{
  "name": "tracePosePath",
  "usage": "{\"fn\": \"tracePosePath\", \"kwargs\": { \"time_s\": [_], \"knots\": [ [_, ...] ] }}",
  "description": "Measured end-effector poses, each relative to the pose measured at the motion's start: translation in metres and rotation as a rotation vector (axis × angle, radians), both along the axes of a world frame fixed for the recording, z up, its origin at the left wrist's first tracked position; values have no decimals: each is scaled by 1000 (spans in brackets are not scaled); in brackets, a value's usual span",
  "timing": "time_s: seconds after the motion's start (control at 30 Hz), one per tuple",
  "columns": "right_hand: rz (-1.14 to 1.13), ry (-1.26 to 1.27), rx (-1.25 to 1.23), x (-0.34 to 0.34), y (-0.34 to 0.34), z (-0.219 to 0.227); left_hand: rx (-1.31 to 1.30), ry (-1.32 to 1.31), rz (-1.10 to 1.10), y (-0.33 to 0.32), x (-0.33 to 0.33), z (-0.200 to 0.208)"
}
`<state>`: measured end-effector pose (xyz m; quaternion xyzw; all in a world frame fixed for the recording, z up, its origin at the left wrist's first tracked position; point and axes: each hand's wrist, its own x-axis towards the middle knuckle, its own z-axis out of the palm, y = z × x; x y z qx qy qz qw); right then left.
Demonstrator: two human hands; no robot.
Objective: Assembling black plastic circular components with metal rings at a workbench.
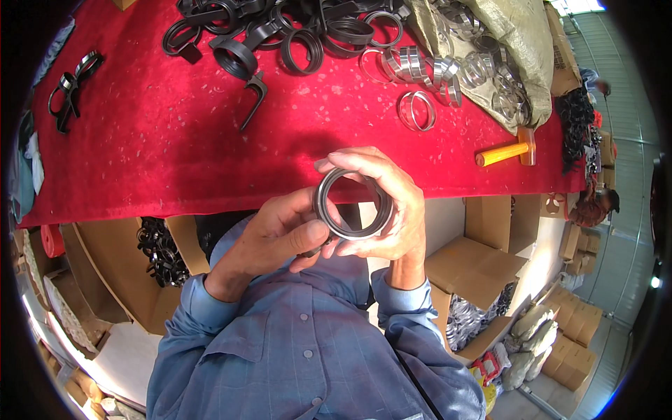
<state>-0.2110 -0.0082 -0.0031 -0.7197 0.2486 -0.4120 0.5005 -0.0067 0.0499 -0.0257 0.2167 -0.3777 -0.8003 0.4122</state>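
Note:
Both my hands hold a black ring-shaped plastic part [323,201] with a bright metal edge, just over the front edge of the red-covered table [175,154]. My right hand [400,199] curls around its right side, fingers over the top and thumb side below. My left hand [274,234] grips the lower left, where a dark piece sticking out of the ring is mostly covered by the fingers. Beyond the hands lie loose metal bands [418,110] and a black hooked piece [256,98].
Black ring parts [303,52] are heaped at the back. Metal bands spill from an olive sack [521,49]; a hammer with a yellow handle [501,154] lies near it. Two ring parts [66,91] rest far left. Open cardboard boxes [476,269] flank me below the table.

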Motion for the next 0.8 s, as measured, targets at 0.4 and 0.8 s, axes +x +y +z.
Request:
{"fn": "tracePosePath", "kwargs": {
  "time_s": [0.4, 0.8],
  "knots": [
    [-53, 102, -72, 3, 0, 5, 52, -37, 15, 1, 2, 0],
    [19, 71, -181, 2, -3, 2, 64, -95, 19, 3, 5, 10]
  ]
}}
